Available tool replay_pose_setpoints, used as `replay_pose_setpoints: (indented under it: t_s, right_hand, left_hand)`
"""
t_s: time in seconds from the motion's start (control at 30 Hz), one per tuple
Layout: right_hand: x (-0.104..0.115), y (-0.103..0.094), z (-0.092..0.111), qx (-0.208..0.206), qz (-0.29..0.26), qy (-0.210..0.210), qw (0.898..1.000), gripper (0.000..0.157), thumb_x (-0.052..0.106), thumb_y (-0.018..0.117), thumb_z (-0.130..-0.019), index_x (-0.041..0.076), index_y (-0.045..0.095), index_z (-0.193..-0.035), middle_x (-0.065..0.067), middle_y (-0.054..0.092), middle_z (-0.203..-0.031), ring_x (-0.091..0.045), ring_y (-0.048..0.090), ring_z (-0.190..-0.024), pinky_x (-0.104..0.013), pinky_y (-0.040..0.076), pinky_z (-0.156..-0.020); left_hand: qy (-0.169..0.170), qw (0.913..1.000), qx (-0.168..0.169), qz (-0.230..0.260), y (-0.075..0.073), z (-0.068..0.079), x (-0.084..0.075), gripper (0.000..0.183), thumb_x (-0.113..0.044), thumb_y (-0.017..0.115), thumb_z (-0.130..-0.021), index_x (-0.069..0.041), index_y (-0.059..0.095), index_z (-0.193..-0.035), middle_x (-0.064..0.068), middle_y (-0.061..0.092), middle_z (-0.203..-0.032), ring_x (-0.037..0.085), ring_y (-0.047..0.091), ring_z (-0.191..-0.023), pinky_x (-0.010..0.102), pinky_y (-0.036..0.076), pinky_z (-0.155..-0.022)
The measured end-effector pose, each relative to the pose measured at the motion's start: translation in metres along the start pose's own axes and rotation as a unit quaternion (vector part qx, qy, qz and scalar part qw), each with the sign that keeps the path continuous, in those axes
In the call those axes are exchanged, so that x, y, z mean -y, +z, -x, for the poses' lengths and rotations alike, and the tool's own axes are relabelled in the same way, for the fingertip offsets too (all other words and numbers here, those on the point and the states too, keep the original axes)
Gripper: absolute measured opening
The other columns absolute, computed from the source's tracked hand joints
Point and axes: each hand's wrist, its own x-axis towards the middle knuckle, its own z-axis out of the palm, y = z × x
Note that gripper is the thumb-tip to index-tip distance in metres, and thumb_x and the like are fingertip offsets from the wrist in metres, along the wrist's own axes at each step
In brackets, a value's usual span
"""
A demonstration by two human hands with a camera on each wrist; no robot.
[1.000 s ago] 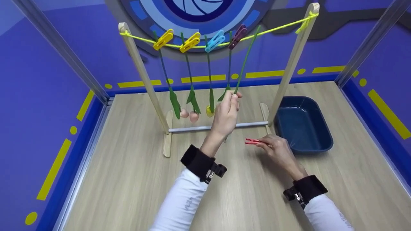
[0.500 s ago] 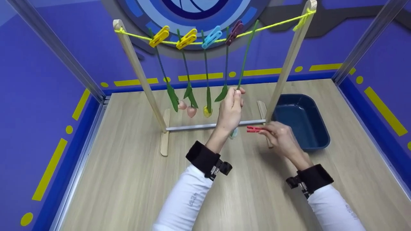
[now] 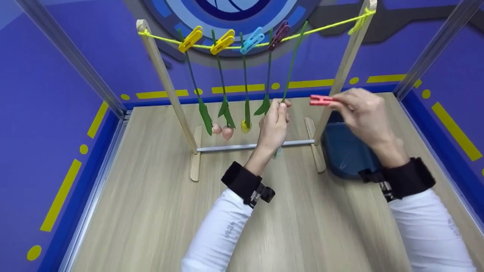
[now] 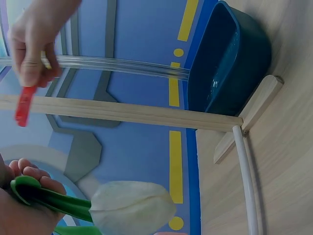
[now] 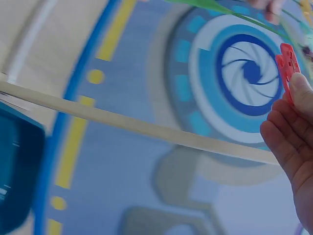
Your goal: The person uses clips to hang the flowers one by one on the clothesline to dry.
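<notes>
My left hand (image 3: pixel 273 126) grips a white tulip (image 4: pixel 132 208) by its green stem (image 3: pixel 293 60), blossom down. The stem's tip crosses the yellow line (image 3: pixel 323 31) just right of a purple clothespin (image 3: pixel 279 36). A red clothespin (image 3: pixel 320 100) is pinched between thumb and fingers of my right hand (image 3: pixel 363 113), raised right of the stem and below the line. Two yellow clothespins (image 3: pixel 191 39), a light blue clothespin (image 3: pixel 252 40) and the purple one hold other stems on the line. Pink blossoms (image 3: pixel 227 132) and a yellow blossom (image 3: pixel 246 126) hang from some of these.
Wooden posts (image 3: pixel 162 79) carry the line at both ends, joined low down by a white bar (image 3: pixel 227 147). A dark blue basin (image 3: pixel 348 151) stands beside the right post, partly behind my right hand. Blue printed walls enclose the wooden table (image 3: pixel 151 211).
My right hand has risen with the red clothespin, from low beside the basin up toward the line. My left hand has shifted slightly up and right with the tulip, its stem tip now higher.
</notes>
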Motion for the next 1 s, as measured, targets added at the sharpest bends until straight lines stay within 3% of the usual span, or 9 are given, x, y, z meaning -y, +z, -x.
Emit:
replay_pose_setpoints:
  t_s: [0.2, 0.37, 0.57, 0.73, 0.83, 1.0]
  right_hand:
    - [0.014, -0.022, -0.046, 0.033, 0.039, -0.02, 0.998, 0.021, 0.013, 0.077, -0.085, -0.006, 0.075, -0.094, -0.021, 0.072, -0.082, -0.033, 0.062, -0.071, -0.032, 0.041, -0.065]
    - [0.02, -0.032, -0.075, 0.053, 0.065, -0.03, 0.996, 0.029, 0.02, 0.071, -0.091, -0.007, 0.075, -0.099, -0.024, 0.072, -0.086, -0.035, 0.062, -0.075, -0.029, 0.037, -0.066]
    - [0.026, -0.038, -0.101, 0.06, 0.08, -0.001, 0.995, 0.034, 0.024, 0.065, -0.095, -0.007, 0.074, -0.105, -0.025, 0.072, -0.09, -0.037, 0.062, -0.079, -0.029, 0.036, -0.067]
    - [0.028, -0.036, -0.118, 0.065, 0.098, 0.034, 0.992, 0.035, 0.026, 0.061, -0.098, -0.005, 0.073, -0.11, -0.025, 0.07, -0.094, -0.039, 0.062, -0.084, -0.032, 0.038, -0.07]
    - [0.031, -0.033, -0.126, 0.08, 0.111, 0.049, 0.989, 0.038, 0.028, 0.057, -0.1, -0.005, 0.072, -0.113, -0.025, 0.068, -0.096, -0.039, 0.059, -0.087, -0.038, 0.039, -0.073]
    - [0.037, -0.034, -0.139, 0.11, 0.122, 0.054, 0.985, 0.04, 0.026, 0.051, -0.103, -0.006, 0.07, -0.115, -0.025, 0.064, -0.099, -0.039, 0.053, -0.091, -0.043, 0.038, -0.078]
  left_hand:
    - [-0.027, 0.9996, 0.011, -0.006, -0.001, -0.001, 0.001, 0.03, -0.029, 0.03, -0.11, -0.015, 0.055, -0.117, -0.006, 0.048, -0.081, 0.009, 0.042, -0.065, 0.023, 0.03, -0.059]
    - [-0.017, 0.9997, 0.015, 0.012, -0.001, -0.003, 0.002, 0.031, -0.028, 0.03, -0.11, -0.011, 0.055, -0.118, -0.005, 0.048, -0.081, 0.009, 0.041, -0.065, 0.021, 0.031, -0.057]
    - [-0.007, 0.9996, 0.016, 0.02, -0.002, -0.003, 0.003, 0.03, -0.025, 0.031, -0.11, -0.008, 0.055, -0.117, -0.004, 0.047, -0.081, 0.009, 0.041, -0.065, 0.02, 0.032, -0.059]
    - [0.0, 0.9999, 0.009, -0.008, -0.001, -0.004, 0.004, 0.03, -0.024, 0.031, -0.11, -0.008, 0.055, -0.116, -0.006, 0.048, -0.078, 0.008, 0.045, -0.069, 0.031, 0.031, -0.084]
    - [0.003, 0.9999, 0.004, -0.013, 0.0, -0.005, 0.004, 0.029, -0.024, 0.031, -0.11, -0.009, 0.055, -0.114, -0.007, 0.049, -0.077, 0.008, 0.046, -0.071, 0.035, 0.026, -0.092]
    - [-0.003, 1.0, 0.002, -0.002, 0.001, -0.006, 0.003, 0.028, -0.023, 0.031, -0.11, -0.01, 0.055, -0.114, -0.006, 0.048, -0.078, 0.008, 0.043, -0.065, 0.022, 0.034, -0.069]
